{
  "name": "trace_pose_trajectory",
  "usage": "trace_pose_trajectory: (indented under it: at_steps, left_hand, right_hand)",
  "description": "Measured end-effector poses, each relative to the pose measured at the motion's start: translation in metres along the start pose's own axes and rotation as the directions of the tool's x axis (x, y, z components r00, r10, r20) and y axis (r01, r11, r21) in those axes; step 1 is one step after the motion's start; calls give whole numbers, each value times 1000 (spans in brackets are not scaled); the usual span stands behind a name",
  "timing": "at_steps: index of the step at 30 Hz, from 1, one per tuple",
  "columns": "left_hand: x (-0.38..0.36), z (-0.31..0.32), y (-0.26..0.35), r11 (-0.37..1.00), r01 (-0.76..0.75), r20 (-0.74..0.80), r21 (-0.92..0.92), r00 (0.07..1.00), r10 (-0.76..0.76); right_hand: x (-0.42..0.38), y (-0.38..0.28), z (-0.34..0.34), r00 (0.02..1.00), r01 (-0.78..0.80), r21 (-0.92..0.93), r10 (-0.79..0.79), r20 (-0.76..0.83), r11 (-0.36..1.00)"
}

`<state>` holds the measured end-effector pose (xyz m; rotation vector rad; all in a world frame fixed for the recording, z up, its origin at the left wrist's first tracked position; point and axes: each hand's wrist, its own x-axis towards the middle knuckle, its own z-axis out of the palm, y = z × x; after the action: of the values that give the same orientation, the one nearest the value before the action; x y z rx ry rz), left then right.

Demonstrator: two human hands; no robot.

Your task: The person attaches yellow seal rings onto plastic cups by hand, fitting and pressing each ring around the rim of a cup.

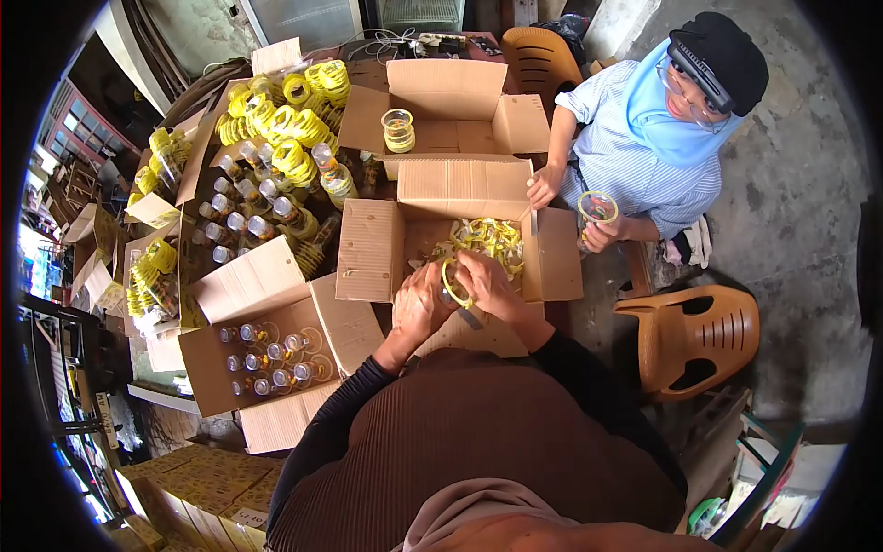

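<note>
My left hand is closed around a clear plastic cup, mostly hidden by the fingers. A yellow ring at the cup's rim shows between both hands. My right hand is closed at this ring, its fingertips close to those of the left. Below the right palm a flat dark-grey piece sticks out; I cannot make out what it is. Both hands are over an open cardboard box that holds yellow and clear plastic scraps.
Opposite, a person holds a yellow-rimmed cup and a thin blade-like tool. Another box stands behind, with a yellow-banded cup. Left are stacked yellow-rimmed cups and a box of cups. An orange chair stands right.
</note>
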<state>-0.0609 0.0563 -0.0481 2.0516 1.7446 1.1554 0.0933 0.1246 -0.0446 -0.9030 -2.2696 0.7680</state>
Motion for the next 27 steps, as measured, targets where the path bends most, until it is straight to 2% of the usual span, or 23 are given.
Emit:
trace_pose_trajectory:
  at_steps: [2,8,12,14,15,16,17,18,19,20,24,26,27]
  left_hand:
    - [-5,6,-6,1000,4,19,14,1000,-5]
    - [-7,10,-9,998,-22,21,57,1000,21]
    - [-4,11,-10,997,13,-15,72,1000,-12]
    - [0,4,-14,1000,22,37,20,999,-23]
    - [3,-4,-15,999,35,87,-29,996,-32]
    - [7,-12,-14,997,-35,102,-68,994,41]
    - [7,-15,-15,997,-35,102,-69,994,42]
    - [7,-18,-16,996,-59,176,-64,982,69]
    - [8,-20,-18,995,-83,248,-61,964,96]
    - [5,-18,-21,993,-107,250,-46,961,116]
    - [3,-25,-23,986,-166,254,-16,953,164]
    - [3,-28,-21,986,-162,310,45,940,141]
    - [2,-29,-21,986,-161,309,43,941,140]
  right_hand:
    - [0,-1,4,994,-14,48,19,-107,999]
    - [-5,21,27,968,-81,219,130,-216,972]
    - [2,16,16,976,-43,213,87,-200,976]
    - [3,17,11,976,-186,335,212,-42,923]
    - [3,11,3,976,-187,337,213,-42,923]
    - [4,0,-8,987,-159,241,159,18,958]
    - [4,-5,-14,990,-122,143,111,83,982]
    - [3,-1,-13,990,-121,141,110,82,983]
    - [2,6,-10,997,-33,75,27,74,997]
    - [0,10,-8,996,56,9,-56,73,998]
    - [-3,-1,-12,994,42,-73,-34,107,996]
    - [-5,-4,-14,977,-7,-124,33,209,992]
    - [-7,-4,-11,977,-7,-125,33,211,992]
